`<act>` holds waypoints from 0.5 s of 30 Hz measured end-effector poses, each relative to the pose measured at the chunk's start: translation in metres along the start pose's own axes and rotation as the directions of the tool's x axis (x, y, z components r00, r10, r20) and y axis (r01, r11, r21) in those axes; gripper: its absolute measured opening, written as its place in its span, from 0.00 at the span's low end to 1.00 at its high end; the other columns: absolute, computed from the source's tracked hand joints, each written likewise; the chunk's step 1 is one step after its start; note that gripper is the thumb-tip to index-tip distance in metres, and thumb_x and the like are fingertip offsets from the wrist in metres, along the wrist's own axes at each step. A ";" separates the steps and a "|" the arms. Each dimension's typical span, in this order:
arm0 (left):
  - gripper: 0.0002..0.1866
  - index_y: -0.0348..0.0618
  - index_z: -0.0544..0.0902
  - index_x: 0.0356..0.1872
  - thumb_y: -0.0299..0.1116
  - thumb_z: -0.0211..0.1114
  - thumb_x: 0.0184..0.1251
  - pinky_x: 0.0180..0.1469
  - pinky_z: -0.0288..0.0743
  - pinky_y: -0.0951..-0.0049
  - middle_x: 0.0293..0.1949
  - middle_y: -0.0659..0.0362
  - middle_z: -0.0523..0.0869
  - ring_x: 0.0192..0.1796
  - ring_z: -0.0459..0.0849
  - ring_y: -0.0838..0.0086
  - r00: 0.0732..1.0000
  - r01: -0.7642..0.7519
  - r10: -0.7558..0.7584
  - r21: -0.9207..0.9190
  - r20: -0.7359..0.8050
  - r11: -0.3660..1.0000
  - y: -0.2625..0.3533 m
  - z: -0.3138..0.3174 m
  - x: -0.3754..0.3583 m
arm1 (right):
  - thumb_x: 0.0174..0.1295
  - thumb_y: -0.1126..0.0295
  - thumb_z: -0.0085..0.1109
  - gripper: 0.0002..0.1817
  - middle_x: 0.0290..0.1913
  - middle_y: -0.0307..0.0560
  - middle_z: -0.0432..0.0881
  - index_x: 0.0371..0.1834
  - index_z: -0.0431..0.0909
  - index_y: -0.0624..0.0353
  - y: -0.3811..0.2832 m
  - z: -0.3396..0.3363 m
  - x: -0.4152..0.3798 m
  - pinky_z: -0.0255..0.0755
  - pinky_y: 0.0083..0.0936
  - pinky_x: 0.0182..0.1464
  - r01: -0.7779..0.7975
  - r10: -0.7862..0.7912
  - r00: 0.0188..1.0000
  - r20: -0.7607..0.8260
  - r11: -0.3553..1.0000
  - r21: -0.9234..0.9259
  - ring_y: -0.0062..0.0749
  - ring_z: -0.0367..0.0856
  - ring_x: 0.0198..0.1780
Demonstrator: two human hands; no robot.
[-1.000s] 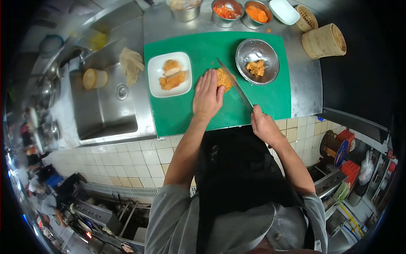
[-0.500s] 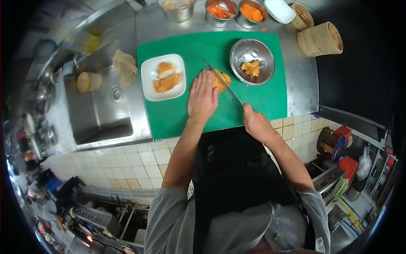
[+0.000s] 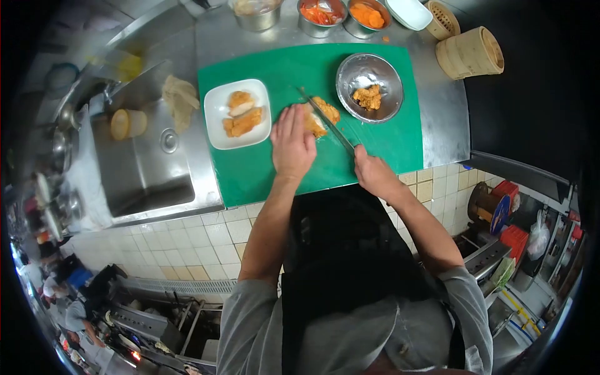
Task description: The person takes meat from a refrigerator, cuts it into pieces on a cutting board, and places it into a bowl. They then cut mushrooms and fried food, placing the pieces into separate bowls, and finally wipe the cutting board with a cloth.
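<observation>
My right hand (image 3: 375, 172) is closed around the handle of a knife (image 3: 336, 130), whose blade slants up and left across a piece of fried chicken (image 3: 329, 110). A cut portion with pale meat showing (image 3: 316, 125) lies left of the blade. My left hand (image 3: 292, 142) lies flat with outstretched fingers, touching the chicken's left side and hiding part of it. All this is on a green cutting board (image 3: 250, 178). To the left, a white square dish (image 3: 214, 119) holds two chicken pieces (image 3: 242, 122). On the right, a metal bowl (image 3: 386, 69) holds more fried chicken (image 3: 368, 97).
Left of the board is a steel sink (image 3: 147, 165) with a cloth (image 3: 180, 100) and a yellowish tub (image 3: 128, 124). Metal containers of sliced orange vegetables (image 3: 367, 15), white dishes (image 3: 409, 14) and bamboo steamers (image 3: 470, 53) line the back. Other people (image 3: 78, 315) are far left.
The chicken under the knife has parted, and pale meat now shows between blade and left hand. My left hand has shifted slightly left, away from the blade. The whole view has shifted a little.
</observation>
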State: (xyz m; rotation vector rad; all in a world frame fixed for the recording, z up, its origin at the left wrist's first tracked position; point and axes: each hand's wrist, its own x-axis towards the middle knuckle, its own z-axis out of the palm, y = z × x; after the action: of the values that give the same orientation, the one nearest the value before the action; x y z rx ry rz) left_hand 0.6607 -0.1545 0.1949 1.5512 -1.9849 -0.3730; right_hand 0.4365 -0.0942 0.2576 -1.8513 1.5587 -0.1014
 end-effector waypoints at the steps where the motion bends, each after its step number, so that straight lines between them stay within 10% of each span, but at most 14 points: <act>1: 0.33 0.35 0.71 0.76 0.32 0.57 0.69 0.80 0.58 0.49 0.73 0.47 0.77 0.77 0.72 0.55 0.999 0.040 -0.042 -0.037 -0.029 0.998 -0.001 0.000 -0.002 | 0.72 0.77 0.52 0.09 0.33 0.73 0.84 0.50 0.63 0.65 0.000 0.002 -0.006 0.77 0.64 0.42 -0.033 0.033 0.999 0.005 0.999 -0.012 0.75 0.84 0.39; 15: 0.25 0.39 0.80 0.67 0.34 0.68 0.70 0.69 0.67 0.55 0.61 0.50 0.86 0.64 0.82 0.57 0.986 0.039 -0.062 -0.147 -0.157 0.988 0.003 -0.004 0.000 | 0.76 0.74 0.53 0.10 0.32 0.73 0.83 0.50 0.62 0.67 0.001 -0.020 -0.047 0.76 0.62 0.41 -0.072 0.074 0.997 -0.038 0.997 0.037 0.74 0.84 0.39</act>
State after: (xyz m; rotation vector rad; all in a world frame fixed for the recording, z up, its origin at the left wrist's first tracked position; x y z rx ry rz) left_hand 0.6612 -0.1531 0.1996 1.4947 -1.7594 -0.3889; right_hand 0.4135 -0.0612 0.2893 -1.7724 1.6389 -0.1319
